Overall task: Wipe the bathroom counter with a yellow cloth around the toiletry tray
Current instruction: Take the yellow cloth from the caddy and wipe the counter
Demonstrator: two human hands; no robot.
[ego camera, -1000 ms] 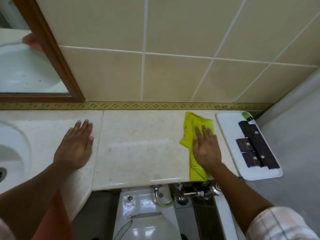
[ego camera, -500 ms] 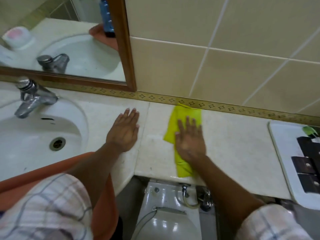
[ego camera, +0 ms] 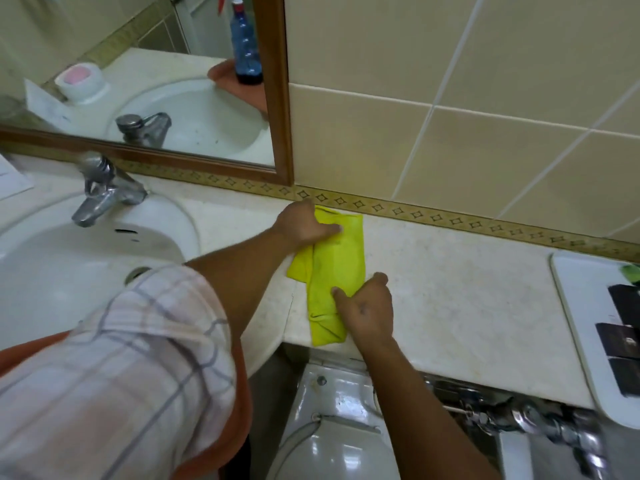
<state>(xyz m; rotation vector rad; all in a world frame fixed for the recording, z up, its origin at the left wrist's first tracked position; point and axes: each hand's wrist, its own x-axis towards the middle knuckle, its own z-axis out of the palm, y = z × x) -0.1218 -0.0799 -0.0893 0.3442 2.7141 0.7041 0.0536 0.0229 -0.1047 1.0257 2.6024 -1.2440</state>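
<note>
The yellow cloth (ego camera: 334, 261) lies folded lengthwise on the pale marble counter (ego camera: 460, 306), between the sink and the tray. My left hand (ego camera: 304, 225) grips its far end close to the wall border. My right hand (ego camera: 367, 308) pinches its near part by the counter's front edge. The white toiletry tray (ego camera: 575, 317) sits at the far right, apart from the cloth, holding dark sachets (ego camera: 623, 341) and a small green item (ego camera: 632, 273).
A white sink (ego camera: 86, 258) with a chrome tap (ego camera: 104, 192) lies to the left. A wood-framed mirror (ego camera: 273, 98) hangs above it. Below the counter's edge are a toilet cistern (ego camera: 332, 393) and chrome pipe fittings (ego camera: 540, 424). A paper sheet (ego camera: 10, 178) lies far left.
The cloth slid left from beside the tray toward the sink. My left hand left the bare counter and took the cloth's far end. My right hand went from pressing flat to pinching the near part.
</note>
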